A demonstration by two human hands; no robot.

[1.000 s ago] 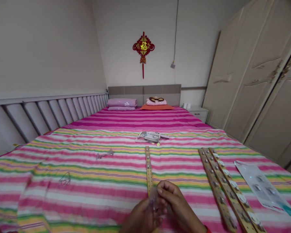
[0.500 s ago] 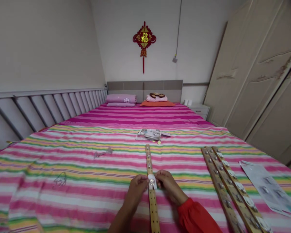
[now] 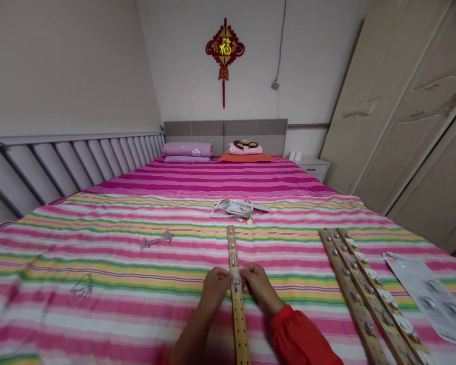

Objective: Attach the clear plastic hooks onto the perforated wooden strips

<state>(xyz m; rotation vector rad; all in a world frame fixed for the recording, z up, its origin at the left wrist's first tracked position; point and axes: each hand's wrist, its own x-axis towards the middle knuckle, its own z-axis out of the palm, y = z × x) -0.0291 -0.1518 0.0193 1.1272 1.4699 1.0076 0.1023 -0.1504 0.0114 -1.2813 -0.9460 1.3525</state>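
A long wooden strip [image 3: 238, 319] with a row of holes and small metal studs lies lengthwise on the striped bedspread [image 3: 137, 274] in front of me. My left hand [image 3: 215, 285] and my right hand [image 3: 255, 285] meet over its middle, fingers pinched together on a small silvery piece [image 3: 236, 286] pressed against the strip. A red sleeve [image 3: 300, 337] covers my right forearm.
Two more wooden strips [image 3: 368, 294] with round white pieces lie at the right, beside a clear plastic sheet [image 3: 429, 296]. A heap of clear packets [image 3: 237, 208] lies beyond the strip. Small clear bits [image 3: 155, 240] lie at the left. Wardrobe [image 3: 410, 116] stands at the right; pillows [image 3: 188, 150] at the headboard.
My hands moved forward from the near edge onto the strip. The small white piece seen between my fingers half a second ago is now pressed down on the strip, mostly hidden.
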